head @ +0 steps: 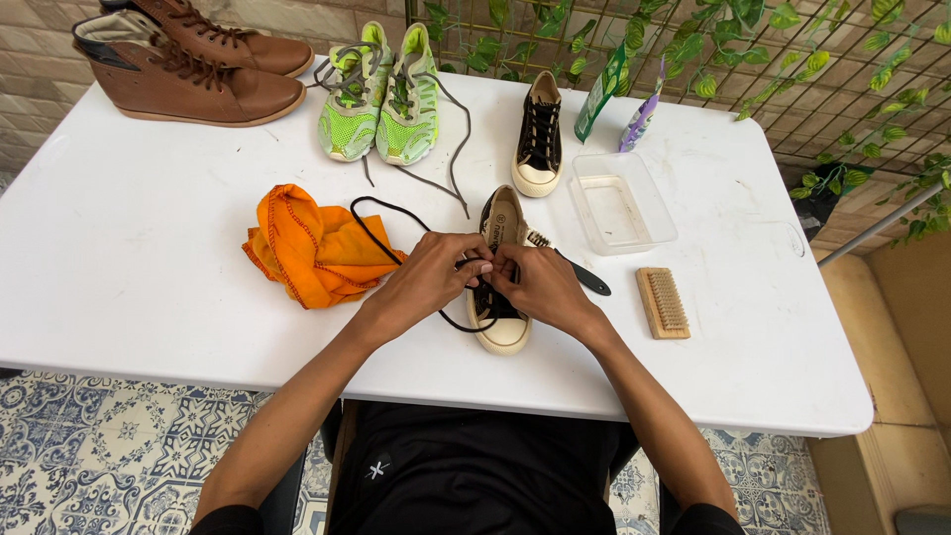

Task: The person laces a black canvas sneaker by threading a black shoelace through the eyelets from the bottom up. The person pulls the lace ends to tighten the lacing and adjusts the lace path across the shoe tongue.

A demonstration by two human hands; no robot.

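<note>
My left hand (pixel 428 277) and right hand (pixel 540 285) each pinch the black lace (pixel 369 226) over the sneaker (pixel 501 297) mid-tabletop (pixel 129 248); the lace looks limp and light, best gripped near the eyelets

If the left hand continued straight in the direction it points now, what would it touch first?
The left hand points right, across the black sneaker it already touches. Going on, it would probably meet the right hand first, since both hands sit close together over the laces.
</note>
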